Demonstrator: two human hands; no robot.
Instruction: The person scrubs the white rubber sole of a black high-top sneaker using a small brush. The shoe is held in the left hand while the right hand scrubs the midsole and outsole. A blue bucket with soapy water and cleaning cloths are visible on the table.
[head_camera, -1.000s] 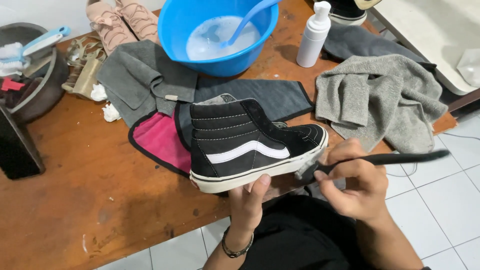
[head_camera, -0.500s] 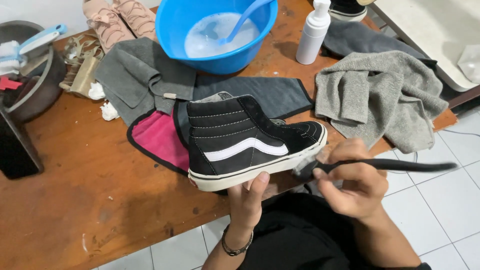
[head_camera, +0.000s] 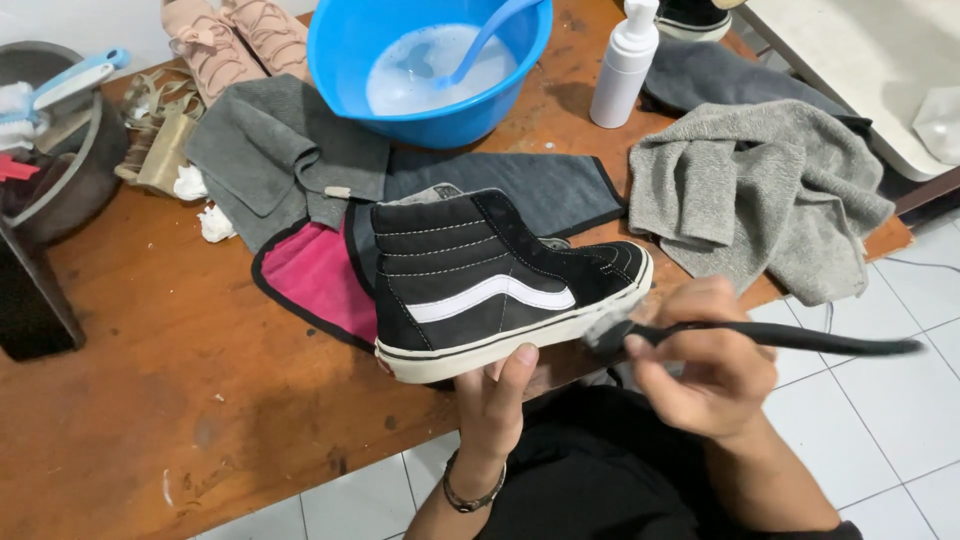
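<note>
I am scrubbing the toe end of the white sole edge, I judge, and the next stroke needs the shoe held steady while the bristles work along the rubber rim. Taking the blue basin (head_camera: 430, 70) as my mark and going from largest down: the one wooden worktop (head_camera: 150, 400) carries it; three grey towels lie about it, one crumpled well to its right (head_camera: 760, 190), one just left below it (head_camera: 270, 150), one at its far right behind the bottle (head_camera: 720, 75); one dark mat with a pink face (head_camera: 320, 280) lies below it. One black high-top shoe with a white stripe (head_camera: 490, 280) is below the basin, off the worktop's near edge, propped on my left hand (head_camera: 500, 395), fingers cupped under the sole with the thumb against the rim. One white pump bottle (head_camera: 622, 65) stands just right of the basin. One dark brush (head_camera: 760, 335) is pinched in my right hand (head_camera: 700, 370), its head touching the shoe's toe.
</note>
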